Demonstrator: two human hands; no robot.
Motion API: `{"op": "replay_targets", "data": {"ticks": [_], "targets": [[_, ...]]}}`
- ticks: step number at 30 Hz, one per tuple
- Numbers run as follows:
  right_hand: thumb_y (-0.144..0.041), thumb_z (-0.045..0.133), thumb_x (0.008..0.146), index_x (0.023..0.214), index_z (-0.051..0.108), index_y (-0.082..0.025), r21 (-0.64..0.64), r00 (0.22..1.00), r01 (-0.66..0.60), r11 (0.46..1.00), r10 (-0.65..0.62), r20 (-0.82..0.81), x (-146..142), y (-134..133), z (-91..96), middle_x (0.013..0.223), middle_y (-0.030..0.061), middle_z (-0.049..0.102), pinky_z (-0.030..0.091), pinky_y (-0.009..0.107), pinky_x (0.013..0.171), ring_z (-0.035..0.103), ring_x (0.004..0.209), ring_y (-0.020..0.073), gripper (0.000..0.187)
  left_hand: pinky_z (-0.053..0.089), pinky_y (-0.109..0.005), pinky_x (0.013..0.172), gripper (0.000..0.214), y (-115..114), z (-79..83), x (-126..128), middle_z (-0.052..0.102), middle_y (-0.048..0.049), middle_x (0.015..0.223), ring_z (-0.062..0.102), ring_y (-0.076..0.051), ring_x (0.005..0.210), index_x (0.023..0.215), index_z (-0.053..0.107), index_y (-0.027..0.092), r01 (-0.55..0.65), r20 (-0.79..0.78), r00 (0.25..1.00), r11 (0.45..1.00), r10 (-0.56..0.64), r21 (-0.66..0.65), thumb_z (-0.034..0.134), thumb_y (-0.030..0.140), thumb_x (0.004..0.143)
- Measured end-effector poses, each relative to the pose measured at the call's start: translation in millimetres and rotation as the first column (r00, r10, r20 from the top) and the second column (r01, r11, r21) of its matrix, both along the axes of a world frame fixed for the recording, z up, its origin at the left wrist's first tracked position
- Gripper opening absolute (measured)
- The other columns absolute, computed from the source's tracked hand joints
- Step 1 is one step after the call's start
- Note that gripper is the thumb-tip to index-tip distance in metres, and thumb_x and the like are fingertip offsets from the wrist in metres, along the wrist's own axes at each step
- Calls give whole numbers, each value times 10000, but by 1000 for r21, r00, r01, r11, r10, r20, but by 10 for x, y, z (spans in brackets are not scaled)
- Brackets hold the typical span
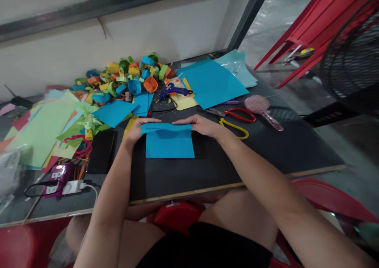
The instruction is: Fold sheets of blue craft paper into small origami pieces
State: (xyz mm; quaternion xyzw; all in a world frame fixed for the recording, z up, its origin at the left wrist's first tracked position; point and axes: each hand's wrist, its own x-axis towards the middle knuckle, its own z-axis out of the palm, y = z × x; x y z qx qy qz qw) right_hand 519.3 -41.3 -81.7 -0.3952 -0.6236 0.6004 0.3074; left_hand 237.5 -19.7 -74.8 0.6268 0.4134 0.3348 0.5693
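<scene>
A blue sheet of paper (170, 145) lies on the dark table in front of me, its far edge curled or folded over toward me. At the left end of that edge, my left hand (139, 128) grips the paper, fingers along the top. Opposite it, my right hand (203, 125) holds the right end the same way. Both thumbs are mostly hidden. Just beyond my right hand are red-handled scissors (241, 115) and a yellow-handled pair (235, 129). Blue paper pieces (115, 113) lie beyond my left hand.
Folded colourful paper shapes (127, 76) are heaped against the wall, beside a blue glue gun (173, 90). Large blue sheets (213, 82) and a pink hairbrush (260, 106) lie right. Left are a black phone (101, 152), a purple power adapter (59, 177) and green sheets (44, 126). A fan (352, 59) stands at right.
</scene>
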Motion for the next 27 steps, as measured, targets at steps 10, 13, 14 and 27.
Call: {"op": "replay_targets", "data": {"ticks": [10, 13, 14, 27], "targets": [[-350, 743, 735, 957, 762, -263, -120, 979, 91, 989, -111, -170, 17, -24, 15, 934, 20, 749, 571, 363, 799, 696, 870, 202, 239, 520, -292, 735, 448, 39, 12, -50, 735, -48, 889, 666, -181, 774, 1027, 726, 174, 3, 4, 1000, 999, -2, -35, 800, 381, 637], [-361, 767, 719, 878, 750, -224, -97, 979, 86, 992, -102, -174, 23, -31, 11, 782, 15, 714, 561, 334, 695, 663, 742, 184, 211, 512, -296, 710, 351, 49, -3, -18, 720, -33, 782, 645, -171, 718, 887, 743, 168, -89, 10, 996, 994, 90, -56, 792, 391, 621], [-363, 770, 712, 903, 749, -225, -99, 980, 80, 992, -97, -177, 23, -26, -1, 789, 13, 713, 553, 320, 677, 651, 724, 174, 237, 509, -296, 703, 328, 51, -4, -10, 718, -34, 770, 643, -173, 715, 852, 746, 171, -104, 30, 994, 993, 106, -62, 785, 400, 620], [-447, 555, 811, 867, 741, -198, -171, 965, 35, 985, -77, -249, -9, 1, -3, 789, 53, 702, 506, 298, 619, 611, 654, 171, 315, 458, -282, 613, 216, 35, 47, 16, 678, -19, 669, 585, -147, 590, 782, 730, 160, -98, 149, 980, 974, 130, -203, 595, 300, 688]]}}
